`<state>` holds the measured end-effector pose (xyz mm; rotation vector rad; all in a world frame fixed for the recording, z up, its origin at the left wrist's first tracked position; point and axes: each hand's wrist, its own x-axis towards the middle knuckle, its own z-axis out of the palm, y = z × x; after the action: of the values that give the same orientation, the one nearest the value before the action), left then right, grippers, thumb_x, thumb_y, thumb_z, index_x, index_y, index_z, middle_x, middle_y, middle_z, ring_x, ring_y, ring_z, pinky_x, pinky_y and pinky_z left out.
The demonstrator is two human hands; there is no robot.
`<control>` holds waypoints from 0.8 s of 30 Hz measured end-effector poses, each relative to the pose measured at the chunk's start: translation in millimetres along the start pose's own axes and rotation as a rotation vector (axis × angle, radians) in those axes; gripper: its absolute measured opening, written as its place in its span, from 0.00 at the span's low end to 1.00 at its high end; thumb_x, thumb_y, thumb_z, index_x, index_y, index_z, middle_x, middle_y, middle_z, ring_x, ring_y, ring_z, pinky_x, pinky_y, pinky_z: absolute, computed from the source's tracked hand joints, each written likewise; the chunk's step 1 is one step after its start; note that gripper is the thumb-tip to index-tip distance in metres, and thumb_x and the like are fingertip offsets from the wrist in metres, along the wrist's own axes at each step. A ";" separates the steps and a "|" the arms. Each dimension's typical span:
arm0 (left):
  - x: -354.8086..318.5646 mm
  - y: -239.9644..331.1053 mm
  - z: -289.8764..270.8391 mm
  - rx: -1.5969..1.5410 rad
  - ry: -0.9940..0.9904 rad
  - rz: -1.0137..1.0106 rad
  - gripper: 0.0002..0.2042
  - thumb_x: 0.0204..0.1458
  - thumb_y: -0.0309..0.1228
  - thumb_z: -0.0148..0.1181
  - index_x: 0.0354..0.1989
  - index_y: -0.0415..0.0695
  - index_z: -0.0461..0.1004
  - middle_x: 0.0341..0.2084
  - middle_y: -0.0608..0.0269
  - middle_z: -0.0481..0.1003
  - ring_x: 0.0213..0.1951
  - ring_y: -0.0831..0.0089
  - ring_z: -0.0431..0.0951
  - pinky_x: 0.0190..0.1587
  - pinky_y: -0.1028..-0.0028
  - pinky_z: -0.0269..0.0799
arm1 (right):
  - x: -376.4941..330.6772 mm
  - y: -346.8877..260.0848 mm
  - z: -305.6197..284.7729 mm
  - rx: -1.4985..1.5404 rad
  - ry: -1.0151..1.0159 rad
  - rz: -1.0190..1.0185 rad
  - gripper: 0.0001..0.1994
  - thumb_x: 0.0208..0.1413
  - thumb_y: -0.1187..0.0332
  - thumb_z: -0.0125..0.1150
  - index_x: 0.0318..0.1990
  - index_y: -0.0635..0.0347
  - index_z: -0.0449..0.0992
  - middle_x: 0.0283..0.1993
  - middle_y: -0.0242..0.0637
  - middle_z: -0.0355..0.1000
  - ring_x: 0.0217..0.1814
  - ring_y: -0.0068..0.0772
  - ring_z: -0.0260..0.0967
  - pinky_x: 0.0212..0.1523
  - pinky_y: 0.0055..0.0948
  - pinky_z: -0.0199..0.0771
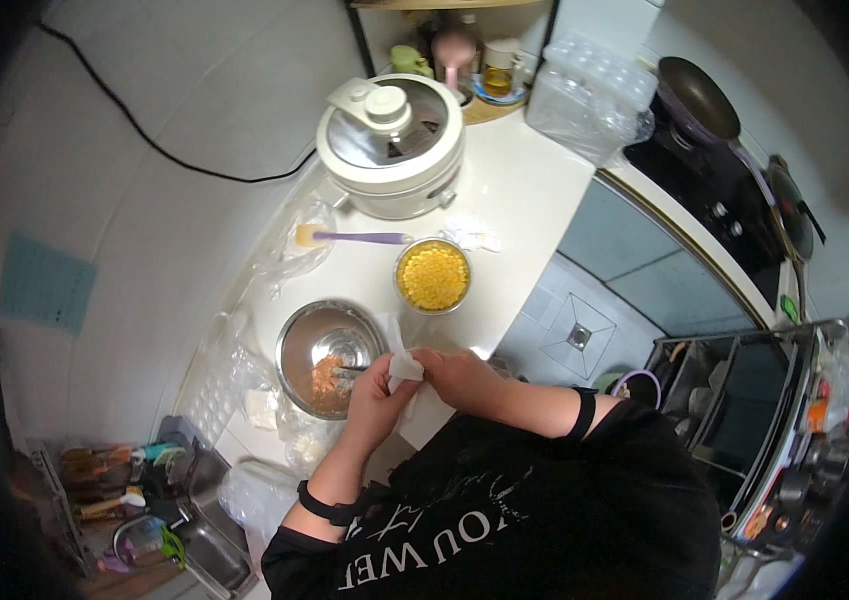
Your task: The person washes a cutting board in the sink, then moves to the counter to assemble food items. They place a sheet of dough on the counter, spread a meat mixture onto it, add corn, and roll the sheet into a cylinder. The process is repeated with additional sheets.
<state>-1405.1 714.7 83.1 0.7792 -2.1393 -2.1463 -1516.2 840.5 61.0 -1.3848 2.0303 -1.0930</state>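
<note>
My left hand (381,402) and my right hand (461,380) meet at the counter's near side, fingers pinched on a thin white sheet (406,367). Whether it is paper, tissue or a wrapper I cannot tell. Just left of them is a steel mixing bowl (294,338) holding an orange-pink minced mixture (329,381). A utensil (349,372) rests in that bowl, partly hidden by my left hand. Beyond the hands sits a round metal bowl filled with yellow corn kernels (434,276).
A spatula with a purple handle (365,238) lies past the bowls, before a cream electric cooker (393,150). Crumpled plastic bags (290,245) line the left edge. A sink (220,540) is lower left; a frying pan (700,98) sits on the stove at right.
</note>
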 end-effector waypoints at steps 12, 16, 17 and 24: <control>-1.0 -0.6 5.7 0.492 -0.049 0.175 0.11 0.45 0.27 0.63 0.35 0.39 0.69 0.27 0.56 0.75 0.31 0.67 0.76 0.34 0.72 0.70 | -23.4 5.0 -18.9 0.088 -0.323 0.236 0.12 0.55 0.72 0.48 0.47 0.63 0.62 0.34 0.55 0.71 0.39 0.56 0.70 0.34 0.46 0.67; -4.2 -11.9 -5.5 0.439 -0.081 0.129 0.13 0.46 0.27 0.62 0.39 0.41 0.68 0.28 0.58 0.75 0.32 0.67 0.76 0.35 0.72 0.70 | -32.0 17.3 -23.9 0.131 -0.131 0.210 0.11 0.52 0.74 0.51 0.44 0.63 0.65 0.36 0.52 0.71 0.39 0.53 0.70 0.36 0.41 0.69; -6.0 -14.3 -10.3 0.405 -0.076 0.095 0.12 0.47 0.25 0.61 0.39 0.41 0.67 0.32 0.59 0.75 0.35 0.69 0.76 0.38 0.73 0.70 | -33.9 24.8 -27.8 0.141 -0.012 0.152 0.11 0.51 0.75 0.52 0.44 0.63 0.66 0.37 0.52 0.70 0.39 0.52 0.70 0.37 0.40 0.70; -2.2 -17.9 -54.9 0.115 0.356 0.118 0.10 0.56 0.28 0.52 0.46 0.42 0.68 0.43 0.61 0.72 0.43 0.73 0.73 0.48 0.75 0.66 | -71.0 94.8 -59.1 0.434 0.625 0.327 0.14 0.49 0.79 0.46 0.45 0.68 0.68 0.47 0.43 0.64 0.52 0.38 0.62 0.52 0.29 0.62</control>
<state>-1378.1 665.3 70.3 0.9343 -2.0739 -1.6901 -1584.2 944.0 14.2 -0.5027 2.1195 -1.8222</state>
